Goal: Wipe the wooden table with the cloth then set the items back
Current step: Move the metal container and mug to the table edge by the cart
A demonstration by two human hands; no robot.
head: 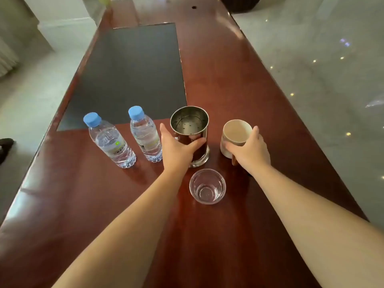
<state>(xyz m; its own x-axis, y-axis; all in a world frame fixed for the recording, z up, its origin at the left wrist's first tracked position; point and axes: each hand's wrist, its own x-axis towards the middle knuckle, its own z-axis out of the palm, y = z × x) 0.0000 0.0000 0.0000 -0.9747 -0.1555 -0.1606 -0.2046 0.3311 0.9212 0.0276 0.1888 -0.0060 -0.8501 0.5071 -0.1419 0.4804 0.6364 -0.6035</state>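
On the reddish wooden table [62, 194] my left hand [176, 149] grips a shiny metal cylinder container [190, 126] around its lower body. My right hand [250, 151] holds a cream mug [235, 133] from the near side, fingers curled round its wall. A clear glass [207, 186] stands upright between my forearms, just in front of the metal container. Two water bottles with blue caps stand to the left: one [110, 142] farther left, the other [145, 135] beside my left hand. No cloth is in view.
A dark rectangular mat [133, 75] lies on the table behind the bottles. The table runs long and narrow away from me, with pale glossy floor [311, 80] on both sides. A dark object [6, 145] pokes in at the left edge.
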